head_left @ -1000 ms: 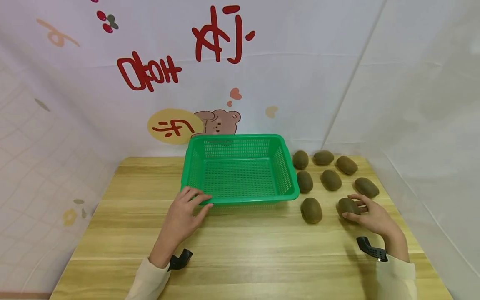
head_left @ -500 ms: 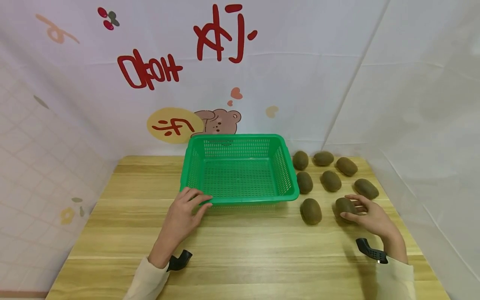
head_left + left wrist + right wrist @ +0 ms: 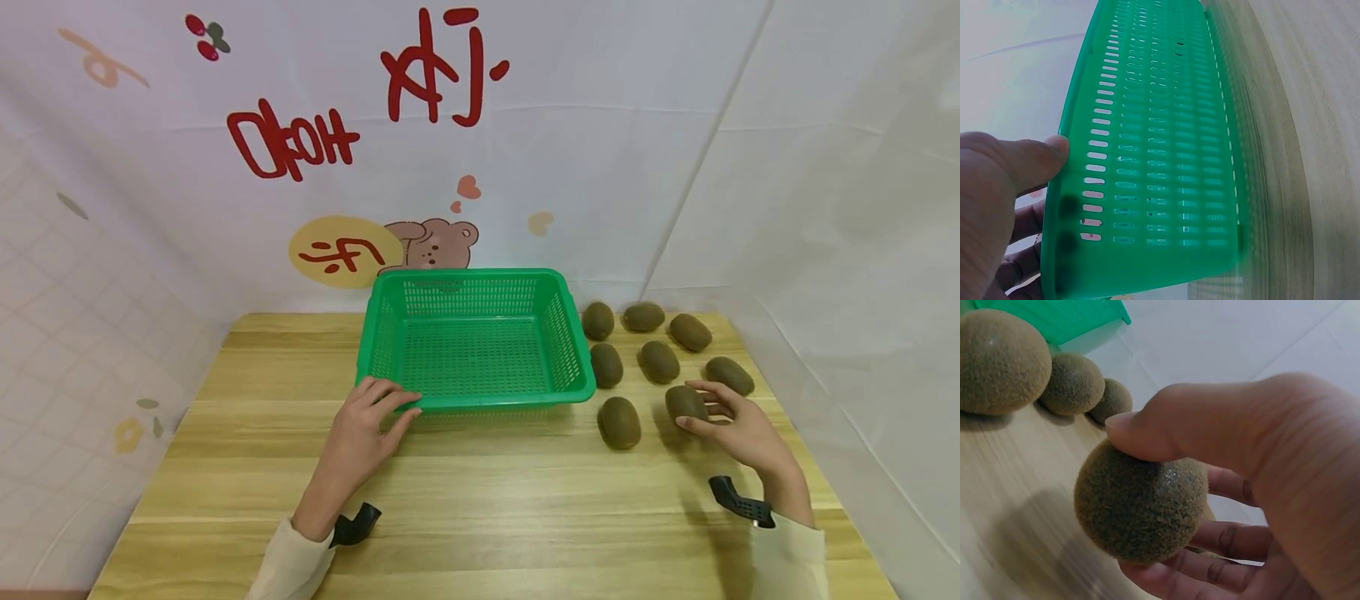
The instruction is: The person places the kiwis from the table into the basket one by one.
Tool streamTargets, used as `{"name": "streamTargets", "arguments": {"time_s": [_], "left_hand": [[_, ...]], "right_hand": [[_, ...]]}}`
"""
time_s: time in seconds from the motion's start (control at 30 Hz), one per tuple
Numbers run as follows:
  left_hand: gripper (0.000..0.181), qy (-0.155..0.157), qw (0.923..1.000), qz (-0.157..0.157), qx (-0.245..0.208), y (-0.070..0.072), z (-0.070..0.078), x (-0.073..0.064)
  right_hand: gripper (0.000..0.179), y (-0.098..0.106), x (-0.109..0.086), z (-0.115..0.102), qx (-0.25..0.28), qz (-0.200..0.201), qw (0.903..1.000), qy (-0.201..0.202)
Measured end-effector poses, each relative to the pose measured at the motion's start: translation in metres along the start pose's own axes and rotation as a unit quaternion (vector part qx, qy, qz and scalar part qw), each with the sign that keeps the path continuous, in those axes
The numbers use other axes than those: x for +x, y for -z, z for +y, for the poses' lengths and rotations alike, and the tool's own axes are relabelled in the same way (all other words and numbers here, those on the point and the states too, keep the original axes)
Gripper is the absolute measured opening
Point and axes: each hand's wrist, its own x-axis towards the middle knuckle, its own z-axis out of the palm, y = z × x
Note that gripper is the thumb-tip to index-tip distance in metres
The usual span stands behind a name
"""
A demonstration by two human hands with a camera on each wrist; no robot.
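Note:
My right hand [image 3: 738,427] holds a brown fuzzy kiwi [image 3: 686,404] between thumb and fingers. In the right wrist view the held kiwi [image 3: 1141,506] is raised over the wood, its shadow lying to the lower left. At the front left corner of a green plastic basket [image 3: 480,402], my left hand [image 3: 365,425] grips the rim. The left wrist view has the thumb on the outer side of the basket wall [image 3: 1147,144] and the fingers behind it. No fruit shows inside the basket. Several kiwis lie right of it, the nearest kiwi [image 3: 620,422] just left of the held one.
The wooden table [image 3: 525,508] backs onto a white printed cloth [image 3: 600,125]. Another white cloth wall [image 3: 862,292] stands at the right edge. More kiwis, such as one at the back [image 3: 643,316] and one at the right [image 3: 729,376], sit near the table's rear corner.
My right hand has lifted the kiwi slightly and shifted it a little left. The left hand stays on the basket rim, and the basket keeps its place.

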Motion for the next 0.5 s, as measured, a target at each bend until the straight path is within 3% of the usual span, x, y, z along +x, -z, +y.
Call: {"name": "streamTargets", "arguments": {"time_s": [0.5], "left_hand": [[0.023,0.002,1.0,0.001,0.003,0.0,0.001,-0.001]], "right_hand": [[0.07,-0.006,0.001,-0.021,0.027,0.008,0.9988,0.04]]}}
